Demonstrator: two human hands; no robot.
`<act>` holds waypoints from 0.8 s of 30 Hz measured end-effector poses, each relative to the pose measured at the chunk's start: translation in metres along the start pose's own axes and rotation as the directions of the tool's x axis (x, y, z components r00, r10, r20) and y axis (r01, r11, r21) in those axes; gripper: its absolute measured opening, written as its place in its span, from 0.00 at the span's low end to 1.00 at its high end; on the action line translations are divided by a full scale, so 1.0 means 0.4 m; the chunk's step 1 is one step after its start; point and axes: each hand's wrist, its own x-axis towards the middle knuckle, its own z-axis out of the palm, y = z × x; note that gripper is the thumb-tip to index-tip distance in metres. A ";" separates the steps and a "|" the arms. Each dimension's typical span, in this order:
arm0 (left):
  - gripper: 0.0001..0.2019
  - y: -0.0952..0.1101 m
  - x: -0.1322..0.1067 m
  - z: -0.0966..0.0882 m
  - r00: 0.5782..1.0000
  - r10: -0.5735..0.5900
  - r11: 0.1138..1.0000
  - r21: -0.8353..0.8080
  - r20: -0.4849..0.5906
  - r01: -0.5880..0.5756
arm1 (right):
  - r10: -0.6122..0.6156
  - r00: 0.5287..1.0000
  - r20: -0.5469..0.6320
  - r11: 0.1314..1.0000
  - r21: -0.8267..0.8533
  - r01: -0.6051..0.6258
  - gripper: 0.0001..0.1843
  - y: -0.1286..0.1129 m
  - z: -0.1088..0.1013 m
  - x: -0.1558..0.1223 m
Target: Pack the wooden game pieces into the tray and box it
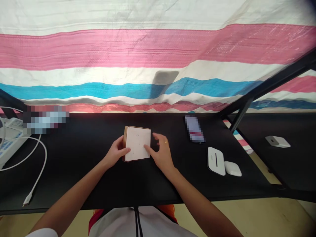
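Observation:
A small square box with a white top and tan wooden sides sits on the black table in front of me. My left hand grips the box's left side, thumb on its top near the front corner. My right hand rests at the box's right edge, thumb touching the lid, the other fingers spread loosely above the table. A ring shows on one right finger.
A phone lies right of the box. Nearer the front right are a white flat device and a small white case. A white power strip and cable lie left. A striped tarp hangs behind.

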 end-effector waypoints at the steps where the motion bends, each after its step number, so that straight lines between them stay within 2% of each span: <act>1: 0.22 0.008 -0.005 0.012 0.999 0.032 0.999 0.025 0.001 -0.032 | -0.066 0.996 0.058 0.998 -0.004 0.066 0.19 -0.008 0.002 -0.008; 2: 0.22 0.017 -0.012 0.026 0.998 0.057 0.997 0.058 -0.010 -0.057 | -0.115 0.986 0.124 0.993 0.030 0.113 0.15 -0.019 0.003 -0.017; 4: 0.21 0.033 -0.030 0.058 0.993 0.094 0.991 0.103 -0.067 -0.087 | -0.172 0.957 0.235 0.978 0.159 0.137 0.15 -0.047 0.001 -0.035; 5: 0.19 0.039 -0.041 0.074 0.991 0.086 0.990 0.122 -0.098 -0.074 | -0.185 0.949 0.255 0.966 0.223 0.128 0.16 -0.063 -0.001 -0.044; 7: 0.18 0.048 -0.065 0.105 0.991 0.036 0.987 0.159 -0.128 -0.015 | -0.157 0.956 0.249 0.950 0.301 0.078 0.19 -0.096 -0.005 -0.063; 9: 0.17 0.053 -0.091 0.132 0.987 0.058 0.974 0.226 -0.149 -0.023 | -0.054 0.972 0.228 0.932 0.360 -0.033 0.18 -0.129 -0.009 -0.083; 11: 0.16 0.058 -0.115 0.157 0.964 0.197 0.910 0.398 -0.178 -0.113 | 0.049 0.968 0.248 0.892 0.425 -0.154 0.18 -0.157 -0.012 -0.103; 13: 0.12 0.061 -0.135 0.179 0.917 0.376 0.770 0.595 -0.131 -0.231 | 0.118 0.945 0.306 0.828 0.495 -0.264 0.23 -0.173 -0.012 -0.118; 15: 0.07 0.060 -0.150 0.196 0.889 0.453 0.650 0.705 -0.060 -0.284 | 0.172 0.916 0.364 0.770 0.530 -0.355 0.26 -0.173 -0.011 -0.126; 16: 0.06 0.058 -0.155 0.203 0.889 0.457 0.621 0.727 -0.032 -0.293 | 0.196 0.904 0.381 0.745 0.541 -0.390 0.26 -0.167 -0.011 -0.127; 20: 0.02 0.041 -0.169 0.206 0.923 0.381 0.640 0.705 0.055 -0.306 | 0.282 0.877 0.388 0.669 0.576 -0.470 0.20 -0.118 -0.006 -0.131; 22: 0.03 0.025 -0.174 0.193 0.930 0.351 0.660 0.676 0.110 -0.329 | 0.281 0.877 0.389 0.663 0.581 -0.471 0.20 -0.089 -0.002 -0.138; 24: 0.06 0.001 -0.180 0.171 0.925 0.367 0.652 0.683 0.097 -0.330 | 0.278 0.882 0.381 0.677 0.573 -0.461 0.21 -0.062 0.001 -0.149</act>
